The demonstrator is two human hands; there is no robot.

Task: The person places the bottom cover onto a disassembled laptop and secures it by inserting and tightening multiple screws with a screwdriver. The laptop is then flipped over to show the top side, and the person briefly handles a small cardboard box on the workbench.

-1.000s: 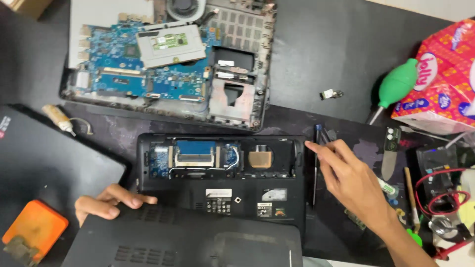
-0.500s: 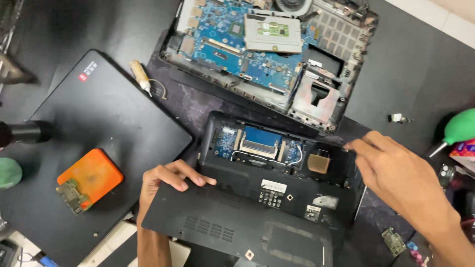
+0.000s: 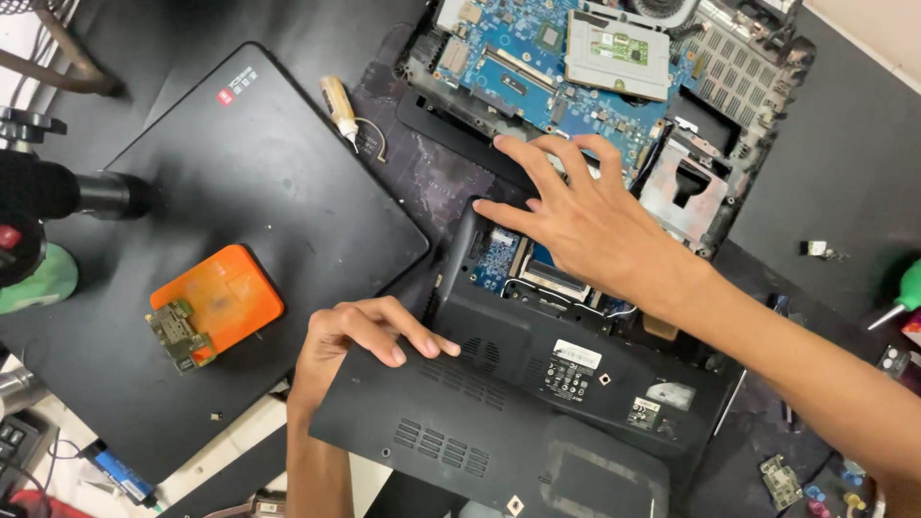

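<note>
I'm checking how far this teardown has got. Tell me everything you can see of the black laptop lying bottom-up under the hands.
The black laptop lies bottom-up and slanted on the dark table, below a second opened laptop. Its matt plastic base has vent slots, white stickers and a removable cover. At the upper end an open bay shows blue circuit boards. The left hand rests fingertips on its lower left part; the right hand lies spread over the open bay.

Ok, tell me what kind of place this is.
Most likely an electronics repair bench. An opened laptop shows its blue circuit board, the right hand and left hand rest on a second laptop with its bottom cover off, and a closed laptop and small loose parts lie on the dark table.
</note>
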